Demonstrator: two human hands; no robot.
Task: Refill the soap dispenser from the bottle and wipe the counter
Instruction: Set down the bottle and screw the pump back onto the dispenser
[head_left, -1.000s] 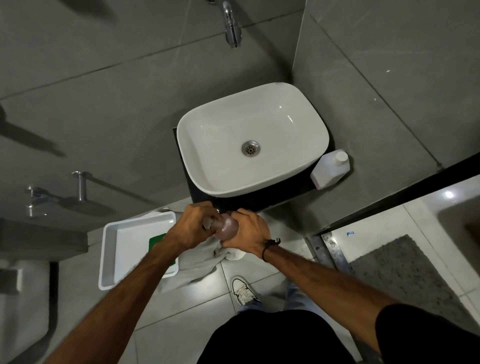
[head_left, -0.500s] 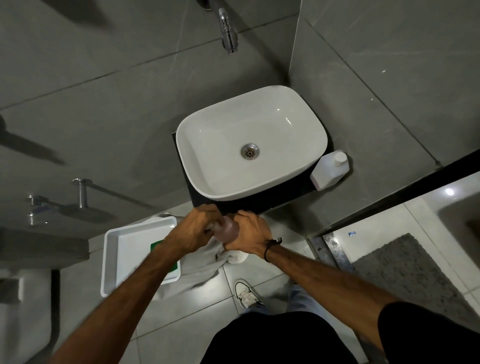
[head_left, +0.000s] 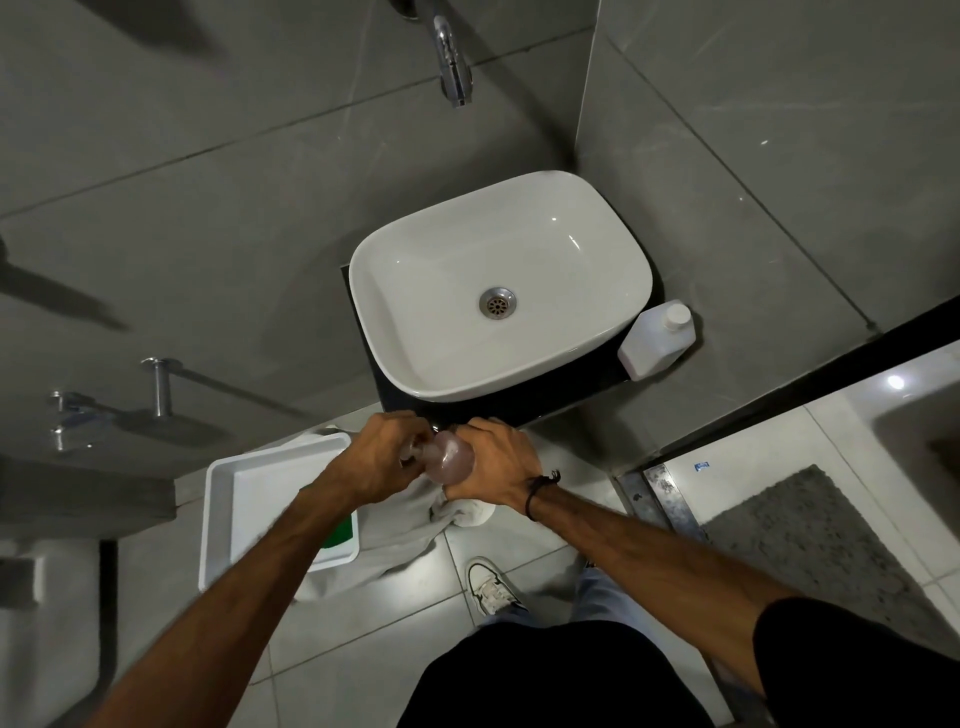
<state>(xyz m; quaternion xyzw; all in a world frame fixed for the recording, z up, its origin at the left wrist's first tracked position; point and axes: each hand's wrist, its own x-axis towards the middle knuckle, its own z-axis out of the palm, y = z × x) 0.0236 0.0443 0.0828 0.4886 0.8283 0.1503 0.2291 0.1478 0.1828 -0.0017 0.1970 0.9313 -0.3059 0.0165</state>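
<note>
Pinkish clear plastic, the one soap dispenser (head_left: 451, 458) is held in the air just in front of the white basin (head_left: 415, 332), below its near rim. The right hand (head_left: 497, 467) wraps its body, grip clamped around it. The left hand (head_left: 382, 460) closes its grip on the dispenser's top end; the pump itself is hidden by the fingers. One pale cloth (head_left: 415, 525) hangs under both hands.

One white refill bottle (head_left: 655, 340), capped, stands on the dark bench (head_left: 561, 395) just right of the basin, touching the wall tiles. One chrome tap (head_left: 453, 67) juts from the wall behind the basin.

Left of the basin and lower, one white tray (head_left: 228, 514) holds one green item (head_left: 340, 532), partly hidden by the left forearm. The room has grey wall tiles, a light tiled floor, one grey mat (head_left: 810, 545) to the basin's right, and one white shoe (head_left: 491, 584) below the hands.
</note>
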